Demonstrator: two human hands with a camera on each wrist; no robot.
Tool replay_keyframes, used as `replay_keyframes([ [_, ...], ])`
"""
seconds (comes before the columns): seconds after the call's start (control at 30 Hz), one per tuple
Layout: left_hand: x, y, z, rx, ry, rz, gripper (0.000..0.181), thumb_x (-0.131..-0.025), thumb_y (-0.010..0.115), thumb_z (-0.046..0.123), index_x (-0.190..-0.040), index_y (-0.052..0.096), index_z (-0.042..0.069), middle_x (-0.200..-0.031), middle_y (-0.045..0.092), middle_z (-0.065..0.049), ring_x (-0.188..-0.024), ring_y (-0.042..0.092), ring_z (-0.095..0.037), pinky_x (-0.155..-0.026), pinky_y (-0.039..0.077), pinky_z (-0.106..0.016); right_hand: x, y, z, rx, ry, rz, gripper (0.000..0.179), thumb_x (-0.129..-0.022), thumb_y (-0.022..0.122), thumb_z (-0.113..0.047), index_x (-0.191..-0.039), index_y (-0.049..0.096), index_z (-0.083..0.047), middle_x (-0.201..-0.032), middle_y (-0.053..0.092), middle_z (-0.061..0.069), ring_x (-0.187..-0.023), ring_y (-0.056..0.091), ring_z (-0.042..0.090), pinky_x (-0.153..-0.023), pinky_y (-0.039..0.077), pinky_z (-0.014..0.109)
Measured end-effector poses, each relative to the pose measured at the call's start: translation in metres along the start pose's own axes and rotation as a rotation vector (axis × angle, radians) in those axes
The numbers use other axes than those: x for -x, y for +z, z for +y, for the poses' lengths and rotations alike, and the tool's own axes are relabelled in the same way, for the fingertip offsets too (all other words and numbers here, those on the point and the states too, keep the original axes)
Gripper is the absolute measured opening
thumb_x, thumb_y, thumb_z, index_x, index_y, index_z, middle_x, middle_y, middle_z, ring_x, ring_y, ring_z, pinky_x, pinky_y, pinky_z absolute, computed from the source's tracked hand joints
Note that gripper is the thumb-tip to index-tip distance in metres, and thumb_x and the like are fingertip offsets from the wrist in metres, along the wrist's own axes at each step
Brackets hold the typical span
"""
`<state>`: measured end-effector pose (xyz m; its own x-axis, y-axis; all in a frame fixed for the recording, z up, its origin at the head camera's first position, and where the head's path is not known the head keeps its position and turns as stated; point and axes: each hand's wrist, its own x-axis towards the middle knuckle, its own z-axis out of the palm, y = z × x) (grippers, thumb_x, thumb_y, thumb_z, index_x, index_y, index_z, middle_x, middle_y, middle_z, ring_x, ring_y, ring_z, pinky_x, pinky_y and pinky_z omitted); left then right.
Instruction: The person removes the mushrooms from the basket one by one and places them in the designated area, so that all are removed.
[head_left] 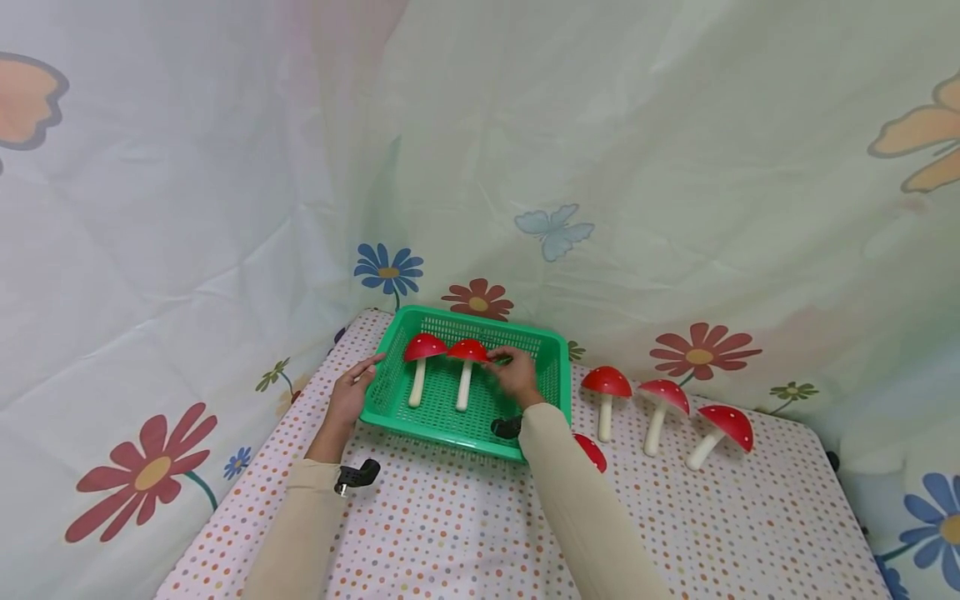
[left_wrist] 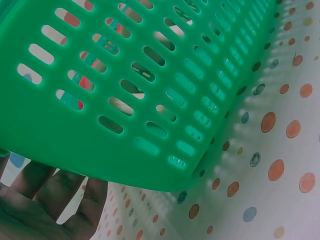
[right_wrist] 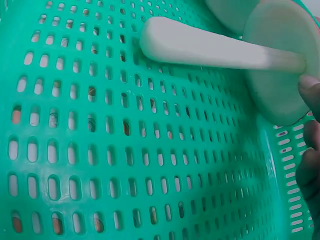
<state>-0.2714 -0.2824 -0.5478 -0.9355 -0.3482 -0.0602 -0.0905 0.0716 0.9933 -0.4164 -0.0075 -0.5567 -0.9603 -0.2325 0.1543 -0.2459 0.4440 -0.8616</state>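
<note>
A green slotted basket (head_left: 552,367) stands on the dotted tablecloth. Two red-capped mushrooms lie inside it, stems toward me: the left one (head_left: 422,348) and the right one (head_left: 466,351). My right hand (head_left: 501,360) reaches into the basket and pinches the edge of the right mushroom's cap. In the right wrist view its white stem (right_wrist: 215,50) lies on the basket floor (right_wrist: 125,150), and a fingertip (right_wrist: 312,87) touches the pale underside of the cap. My left hand (head_left: 365,371) rests with straight fingers against the basket's left wall (left_wrist: 150,100).
Three more red mushrooms (head_left: 606,383) (head_left: 663,396) (head_left: 724,423) lie in a row on the table right of the basket. Another red cap (head_left: 594,452) peeks from behind my right forearm. A flowered sheet hangs close behind and to both sides.
</note>
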Motion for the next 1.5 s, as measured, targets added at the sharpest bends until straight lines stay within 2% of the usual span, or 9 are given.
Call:
replay_keyframes([
  [0.2, -0.001, 0.003, 0.000, 0.000, -0.001, -0.002, 0.039, -0.105, 0.046, 0.033, -0.141, 0.055, 0.020, -0.160, 0.034, -0.003, -0.150, 0.024, -0.033, -0.122, 0.019, -0.056, 0.001, -0.006, 0.000, 0.060, -0.015, 0.049, 0.010, -0.088, 0.075, -0.017, -0.094, 0.078, -0.009, -0.098, 0.074, 0.010, -0.085, 0.065, 0.024, -0.066, 0.054, 0.032],
  [0.43, -0.002, 0.006, 0.001, -0.014, -0.004, -0.008, 0.039, -0.105, 0.046, 0.034, -0.141, 0.055, 0.021, -0.160, 0.034, -0.003, -0.150, 0.024, -0.032, -0.121, 0.019, -0.056, 0.001, -0.012, -0.008, -0.018, -0.008, 0.121, 0.017, -0.092, 0.071, -0.021, -0.100, 0.076, -0.007, -0.099, 0.074, 0.012, -0.087, 0.069, 0.025, -0.068, 0.058, 0.034],
  [0.63, -0.002, 0.006, 0.000, -0.027, -0.028, -0.006, 0.038, -0.105, 0.047, 0.034, -0.140, 0.056, 0.022, -0.160, 0.035, -0.003, -0.149, 0.026, -0.033, -0.121, 0.020, -0.056, 0.006, -0.020, -0.023, -0.057, -0.062, 0.214, 0.017, -0.091, 0.072, -0.020, -0.097, 0.075, -0.004, -0.097, 0.072, 0.015, -0.085, 0.068, 0.027, -0.070, 0.058, 0.037],
  [0.8, -0.001, 0.003, 0.001, -0.021, -0.043, 0.001, 0.038, -0.105, 0.047, 0.033, -0.141, 0.056, 0.022, -0.160, 0.033, -0.004, -0.149, 0.025, -0.034, -0.121, 0.019, -0.057, 0.009, -0.037, -0.041, -0.077, -0.114, 0.287, 0.016, -0.090, 0.074, -0.018, -0.093, 0.075, -0.002, -0.094, 0.071, 0.017, -0.085, 0.067, 0.030, -0.068, 0.056, 0.036],
  [1.0, 0.000, 0.003, 0.004, -0.013, -0.043, -0.001, 0.039, -0.105, 0.046, 0.033, -0.142, 0.055, 0.022, -0.161, 0.033, -0.002, -0.150, 0.023, -0.032, -0.122, 0.018, -0.056, 0.019, -0.078, -0.066, -0.077, -0.204, 0.353, 0.016, -0.087, 0.076, -0.016, -0.091, 0.075, -0.001, -0.093, 0.071, 0.017, -0.087, 0.066, 0.030, -0.072, 0.052, 0.030],
  [1.17, -0.001, 0.003, 0.005, -0.020, -0.040, -0.012, 0.040, -0.105, 0.047, 0.035, -0.142, 0.054, 0.023, -0.161, 0.032, -0.002, -0.151, 0.022, -0.032, -0.122, 0.018, -0.056, 0.043, -0.124, -0.067, -0.096, -0.301, 0.448, 0.013, -0.086, 0.077, -0.013, -0.089, 0.075, 0.000, -0.089, 0.071, 0.017, -0.080, 0.066, 0.009, -0.070, 0.052, 0.014],
  [1.33, 0.001, -0.004, 0.005, -0.028, -0.024, -0.007, 0.040, -0.106, 0.045, 0.032, -0.143, 0.053, 0.019, -0.161, 0.031, -0.006, -0.151, 0.021, -0.034, -0.122, 0.017, -0.056, 0.081, -0.164, -0.043, -0.093, -0.339, 0.520, 0.010, -0.084, 0.076, -0.003, -0.089, 0.073, 0.006, -0.088, 0.068, 0.022, -0.076, 0.062, -0.010, -0.067, 0.052, 0.007],
  [1.5, 0.003, -0.002, 0.005, -0.006, -0.004, -0.018, 0.042, -0.106, 0.046, 0.031, -0.145, 0.051, 0.016, -0.161, 0.032, -0.008, -0.151, 0.020, -0.033, -0.123, 0.016, -0.055, 0.120, -0.204, -0.005, 0.010, -0.277, 0.616, 0.011, -0.082, 0.076, 0.003, -0.090, 0.071, 0.008, -0.090, 0.070, 0.018, -0.078, 0.059, -0.015, -0.067, 0.049, 0.004],
])
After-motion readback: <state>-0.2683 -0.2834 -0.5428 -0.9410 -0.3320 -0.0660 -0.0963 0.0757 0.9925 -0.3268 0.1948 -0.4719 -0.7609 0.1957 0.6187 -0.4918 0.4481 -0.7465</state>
